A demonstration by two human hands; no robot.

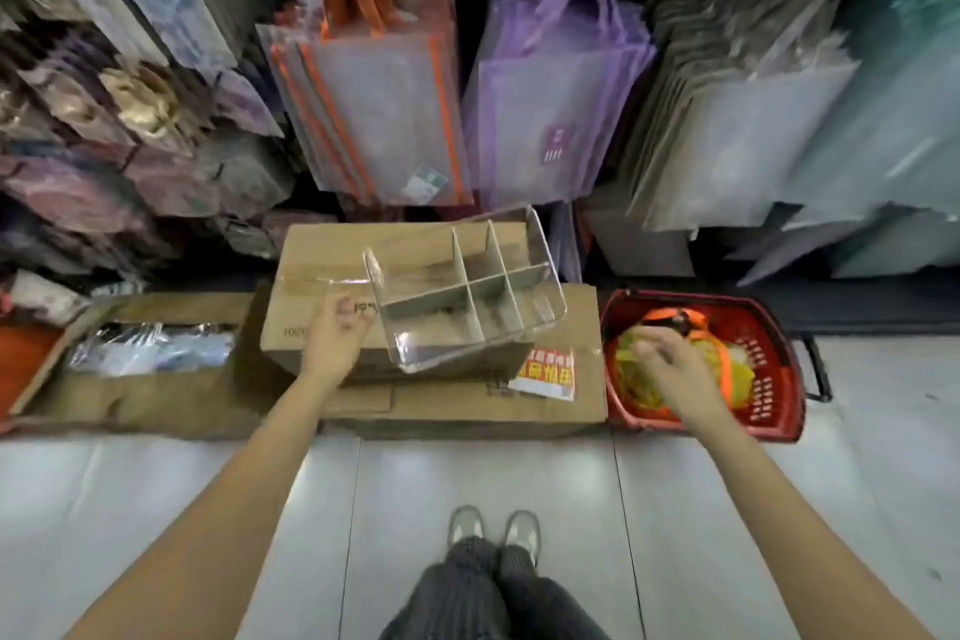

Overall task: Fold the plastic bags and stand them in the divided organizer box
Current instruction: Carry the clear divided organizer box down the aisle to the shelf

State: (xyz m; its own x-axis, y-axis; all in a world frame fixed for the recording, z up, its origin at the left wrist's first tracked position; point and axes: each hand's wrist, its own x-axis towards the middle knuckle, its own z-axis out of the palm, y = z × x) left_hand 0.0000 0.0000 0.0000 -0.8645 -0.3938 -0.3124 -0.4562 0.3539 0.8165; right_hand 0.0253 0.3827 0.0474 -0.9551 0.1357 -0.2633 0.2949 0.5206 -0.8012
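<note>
At the left, the left hand [340, 327] hangs just beside the clear organizer box [462, 288], its grip loosely curled and apparently holding nothing, though the blur makes that hard to swear to. The box sits tilted on the upper cardboard carton [311, 296], every compartment bare. It looks rigid, light and slick, so I'd steady it by a wall or corner. Further right, the right hand [670, 369] reaches into the red basket [779, 379], fingers curled over the yellow-green plastic bags [631, 359] there; whether it has pinched one I cannot tell. Those bags look thin, limp and slippery: best pinched at an edge, then flattened before folding.
</note>
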